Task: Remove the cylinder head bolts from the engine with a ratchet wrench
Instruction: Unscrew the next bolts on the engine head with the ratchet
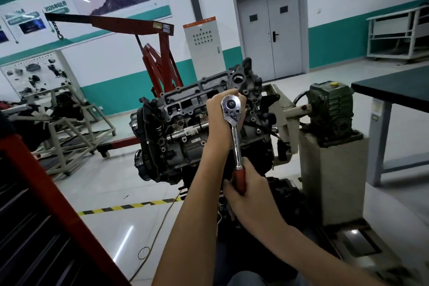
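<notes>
The engine is mounted on a beige stand, its cylinder head facing me. A chrome ratchet wrench with a red grip stands over the head's right part. My left hand wraps around the ratchet's head from behind and covers the socket and bolt beneath. My right hand grips the red handle lower down. Several bolt heads show on the cylinder head left of the wrench.
A green gearbox sits on the stand's pedestal at right, with a dark-topped table beyond it. A red engine hoist stands behind the engine. A red tool cabinet is at lower left. Yellow-black floor tape runs below the engine.
</notes>
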`<state>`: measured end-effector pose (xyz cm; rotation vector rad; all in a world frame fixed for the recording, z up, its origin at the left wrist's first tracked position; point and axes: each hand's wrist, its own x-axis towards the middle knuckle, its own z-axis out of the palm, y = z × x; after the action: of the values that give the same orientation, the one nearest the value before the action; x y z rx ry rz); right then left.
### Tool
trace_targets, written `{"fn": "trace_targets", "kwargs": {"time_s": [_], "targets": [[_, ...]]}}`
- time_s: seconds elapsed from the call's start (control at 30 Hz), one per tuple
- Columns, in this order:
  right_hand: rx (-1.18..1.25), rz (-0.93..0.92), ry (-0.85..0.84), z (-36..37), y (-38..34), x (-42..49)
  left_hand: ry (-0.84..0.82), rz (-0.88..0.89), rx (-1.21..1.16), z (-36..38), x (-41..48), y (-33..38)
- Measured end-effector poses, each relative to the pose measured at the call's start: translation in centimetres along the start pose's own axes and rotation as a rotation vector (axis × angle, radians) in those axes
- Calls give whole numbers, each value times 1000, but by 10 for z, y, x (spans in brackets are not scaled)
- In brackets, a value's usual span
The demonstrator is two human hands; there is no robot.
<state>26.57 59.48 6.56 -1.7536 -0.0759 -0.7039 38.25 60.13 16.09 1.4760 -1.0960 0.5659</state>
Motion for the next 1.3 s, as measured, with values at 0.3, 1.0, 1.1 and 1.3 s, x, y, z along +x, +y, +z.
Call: {"fn": "trace_targets", "kwargs": {"time_s": [0.3, 1.0, 1.1, 1.3], "targets": [[-840, -273, -235, -142, -24, 63, -245, -11, 166, -17, 16, 2], [-950, -357, -226, -146, -30, 71, -226, -44, 141, -19, 12, -2], [-851, -280, -122, -130, -19, 56, -51, -61, 81, -8, 6, 0], [-73, -2, 48, -12, -5, -1, 109, -72, -13, 5, 3, 5]]}}
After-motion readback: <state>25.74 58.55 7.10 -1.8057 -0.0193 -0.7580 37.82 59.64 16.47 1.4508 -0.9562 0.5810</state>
